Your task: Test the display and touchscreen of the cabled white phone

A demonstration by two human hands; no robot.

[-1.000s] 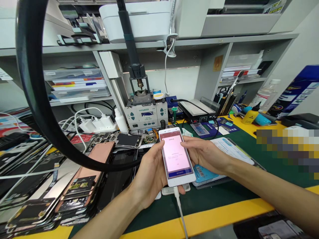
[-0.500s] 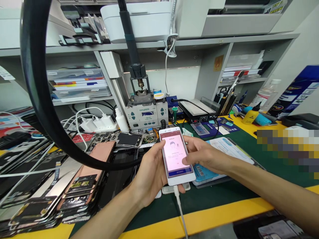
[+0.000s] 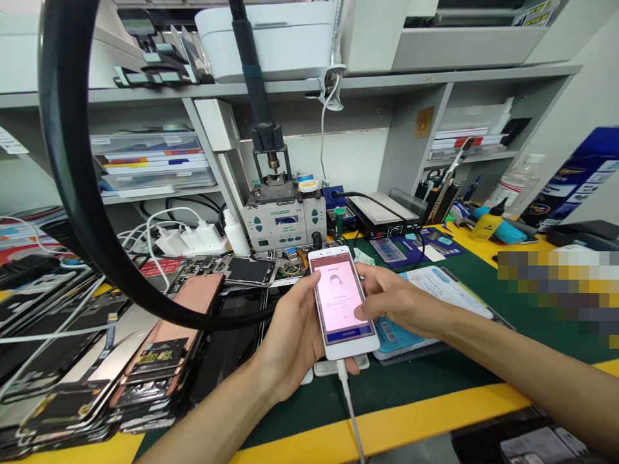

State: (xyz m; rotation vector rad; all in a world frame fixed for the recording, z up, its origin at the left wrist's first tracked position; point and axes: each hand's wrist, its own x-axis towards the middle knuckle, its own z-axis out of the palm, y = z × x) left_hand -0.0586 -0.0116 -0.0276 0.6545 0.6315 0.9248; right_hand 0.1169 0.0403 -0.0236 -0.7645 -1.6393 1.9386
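A white smartphone (image 3: pixel 344 303) is tilted up above the green mat, its screen lit pink with a head drawing and a dark blue bar at the bottom. My left hand (image 3: pixel 296 328) is closed round its left edge, with the thumb along the side and a fingertip showing below. On the other side, my right hand (image 3: pixel 396 299) grips the right edge, fingers behind and thumb over the lower right of the screen. A white charging cable (image 3: pixel 349 399) is plugged into the phone's bottom end. Another pale phone-like object (image 3: pixel 322 369) lies partly hidden beneath.
Stacked phone parts (image 3: pixel 164 361) cover the left side. A thick black hose (image 3: pixel 159 303) arches across to behind my left hand. The hot air station (image 3: pixel 287 222) stands at the back. Right of the phone lie a blue packet (image 3: pixel 401 338) and a white sheet (image 3: pixel 445 293).
The drawing on the phone's screen looks slightly different. Both hands and the phone stay in the same place.
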